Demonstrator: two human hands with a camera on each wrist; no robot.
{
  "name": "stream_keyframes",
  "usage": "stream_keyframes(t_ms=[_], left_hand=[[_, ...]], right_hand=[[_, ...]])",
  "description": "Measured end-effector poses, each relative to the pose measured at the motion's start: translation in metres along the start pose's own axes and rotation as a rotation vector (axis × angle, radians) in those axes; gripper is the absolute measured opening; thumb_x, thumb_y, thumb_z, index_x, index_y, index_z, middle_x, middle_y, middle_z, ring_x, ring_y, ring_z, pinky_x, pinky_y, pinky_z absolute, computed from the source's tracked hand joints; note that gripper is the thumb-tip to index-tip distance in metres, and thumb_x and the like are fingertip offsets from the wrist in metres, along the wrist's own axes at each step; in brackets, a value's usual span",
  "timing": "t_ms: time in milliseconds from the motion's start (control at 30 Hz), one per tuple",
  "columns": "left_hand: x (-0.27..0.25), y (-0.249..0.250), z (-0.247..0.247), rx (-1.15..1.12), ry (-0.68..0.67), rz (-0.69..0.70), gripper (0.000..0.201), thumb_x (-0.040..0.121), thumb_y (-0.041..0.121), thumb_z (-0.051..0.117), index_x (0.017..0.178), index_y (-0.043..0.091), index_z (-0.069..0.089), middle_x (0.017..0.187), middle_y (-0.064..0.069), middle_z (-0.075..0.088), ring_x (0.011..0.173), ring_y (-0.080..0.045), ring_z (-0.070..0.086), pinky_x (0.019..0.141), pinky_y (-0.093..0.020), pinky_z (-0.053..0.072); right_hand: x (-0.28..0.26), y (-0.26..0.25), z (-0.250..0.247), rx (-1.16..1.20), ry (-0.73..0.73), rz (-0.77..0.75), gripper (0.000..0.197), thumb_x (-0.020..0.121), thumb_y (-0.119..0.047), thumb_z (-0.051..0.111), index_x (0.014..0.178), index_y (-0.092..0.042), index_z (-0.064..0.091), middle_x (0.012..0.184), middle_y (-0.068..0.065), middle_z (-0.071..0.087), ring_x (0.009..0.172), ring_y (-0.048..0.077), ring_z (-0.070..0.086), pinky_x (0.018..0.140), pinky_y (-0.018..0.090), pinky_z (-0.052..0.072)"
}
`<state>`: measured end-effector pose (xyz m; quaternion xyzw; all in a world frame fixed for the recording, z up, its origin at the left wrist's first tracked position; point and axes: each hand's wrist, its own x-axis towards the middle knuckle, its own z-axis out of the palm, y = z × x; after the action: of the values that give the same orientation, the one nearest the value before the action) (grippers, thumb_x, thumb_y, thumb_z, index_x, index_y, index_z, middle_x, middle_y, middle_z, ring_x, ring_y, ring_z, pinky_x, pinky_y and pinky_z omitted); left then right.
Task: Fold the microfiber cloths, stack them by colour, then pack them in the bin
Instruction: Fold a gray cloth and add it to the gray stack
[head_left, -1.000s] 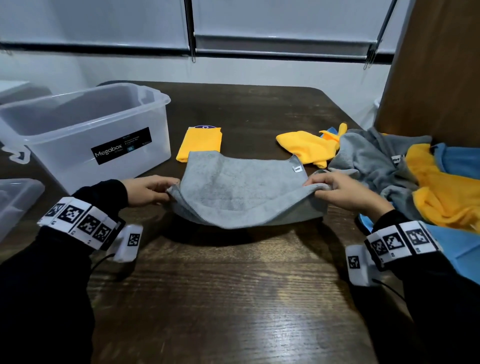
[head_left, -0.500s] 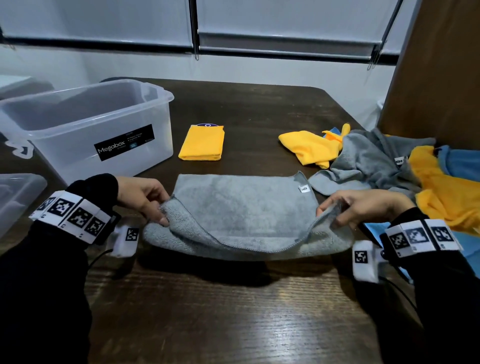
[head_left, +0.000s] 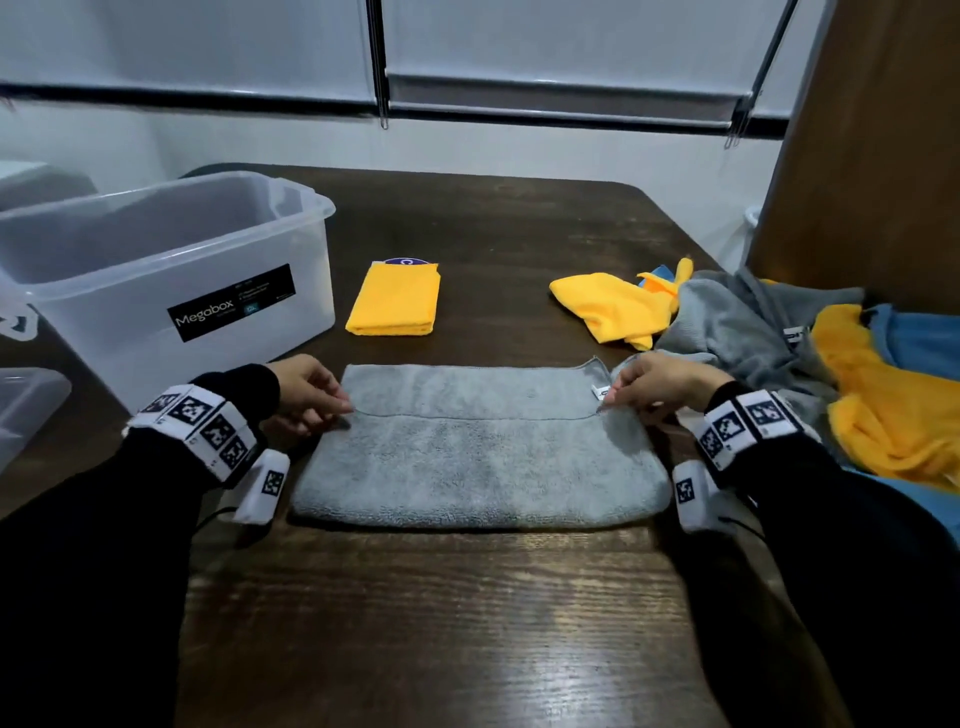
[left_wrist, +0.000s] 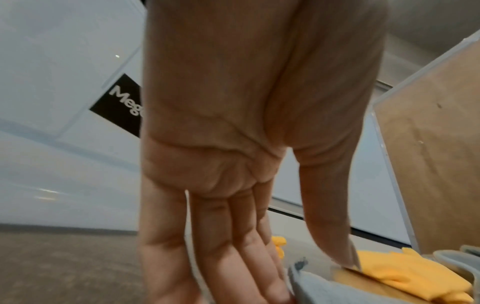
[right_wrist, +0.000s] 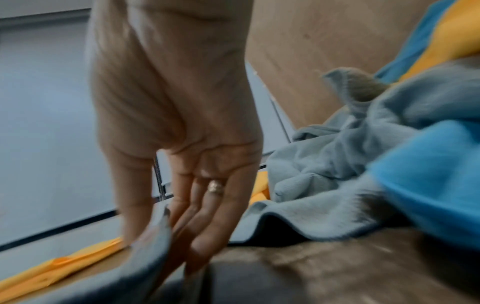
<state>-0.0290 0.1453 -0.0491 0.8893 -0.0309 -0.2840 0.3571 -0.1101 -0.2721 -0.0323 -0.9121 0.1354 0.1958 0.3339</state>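
A grey cloth (head_left: 478, 467) lies flat and doubled on the dark wooden table (head_left: 467, 623) in front of me, with a hem line running across it between my hands. My left hand (head_left: 345, 410) pinches its left end at that hem; the left wrist view has thumb and fingers (left_wrist: 259, 273) closed on a grey corner (left_wrist: 324, 292). At the right end, beside the white label, my right hand (head_left: 610, 400) pinches the cloth, as the right wrist view confirms on a grey corner (right_wrist: 145, 267). A folded yellow cloth (head_left: 395, 301) lies behind. The clear bin (head_left: 156, 270) stands at the back left.
Loose cloths are heaped at the right: a crumpled yellow one (head_left: 608, 306), grey ones (head_left: 727, 327), blue (head_left: 919, 343) and more yellow (head_left: 883, 405). A second clear plastic piece (head_left: 26, 410) sits at the left edge. A wooden panel (head_left: 872, 182) rises at the back right.
The grey cloth hung sagging between my hands; it now lies flat on the table. Both hands have come down with it and still pinch its two ends.
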Motion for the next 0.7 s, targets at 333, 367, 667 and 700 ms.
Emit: stream_keyframes(t_ms=[333,367,667,700], left_hand=[[0.018,0.007,-0.013,0.079,0.066,-0.037,0.007,0.083,0.003,0.068,0.077,0.001,0.068,0.060,-0.013,0.055,0.041,-0.013,0.048,0.040,-0.019,0.042],[0.020,0.005,-0.011,0.093,0.036,-0.053,0.006,0.082,0.004,0.069,0.078,0.000,0.068,0.056,-0.012,0.054,0.041,-0.013,0.047,0.042,-0.019,0.041],[0.013,-0.001,-0.006,0.101,-0.123,0.001,0.041,0.046,0.032,0.085,0.053,0.011,0.049,0.045,-0.005,0.044,0.039,-0.014,0.038,0.044,-0.019,0.033],[0.013,-0.001,-0.006,0.087,-0.119,0.001,0.039,0.050,0.028,0.084,0.054,0.010,0.049,0.045,-0.005,0.043,0.039,-0.014,0.037,0.044,-0.018,0.032]], right_hand=[[0.006,-0.022,-0.017,-0.034,-0.208,0.133,0.049,0.067,-0.040,0.084,0.096,-0.004,0.070,0.094,0.013,0.073,0.086,0.020,0.068,0.068,0.033,0.057],[0.008,-0.017,-0.015,-0.080,-0.290,0.166,0.050,0.062,-0.038,0.088,0.094,-0.004,0.069,0.092,0.018,0.071,0.081,0.021,0.067,0.067,0.032,0.056],[0.000,-0.009,-0.006,-0.275,-0.186,0.286,0.037,0.074,-0.022,0.083,0.098,-0.003,0.064,0.083,0.005,0.069,0.072,0.011,0.065,0.048,0.017,0.047],[0.000,-0.007,-0.004,-0.278,-0.181,0.282,0.037,0.073,-0.022,0.083,0.100,-0.003,0.066,0.084,0.004,0.069,0.074,0.011,0.064,0.050,0.017,0.047]])
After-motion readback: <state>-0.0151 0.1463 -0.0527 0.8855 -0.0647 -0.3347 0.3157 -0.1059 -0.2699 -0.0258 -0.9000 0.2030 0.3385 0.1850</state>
